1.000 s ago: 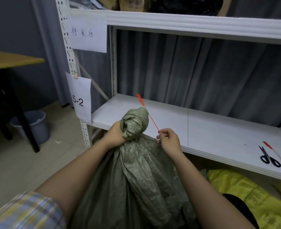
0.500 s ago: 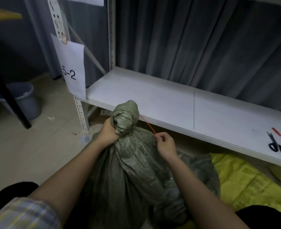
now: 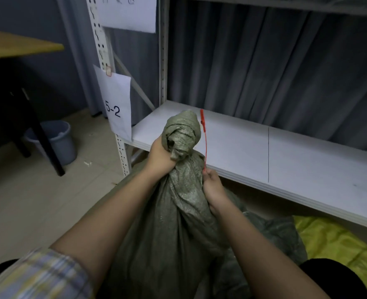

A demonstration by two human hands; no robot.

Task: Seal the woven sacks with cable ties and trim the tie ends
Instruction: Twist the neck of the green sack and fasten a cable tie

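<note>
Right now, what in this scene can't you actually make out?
- Head view: whether the thin red cable tie loops round the green woven sack; the sack's bunched neck hides it.
- Left hand fingers: behind the neck.
- Dark object on the white shelf: cut off by the right edge.
- Upper paper sign: writing cropped by the top edge.

Green sack [image 3: 178,212]: coarse woven plastic, dull sheen. Red cable tie [image 3: 205,145]: smooth plastic. Shelf [image 3: 307,152]: matt white board. Curtain [image 3: 264,72]: grey cloth. Label [image 3: 119,108]: paper.
</note>
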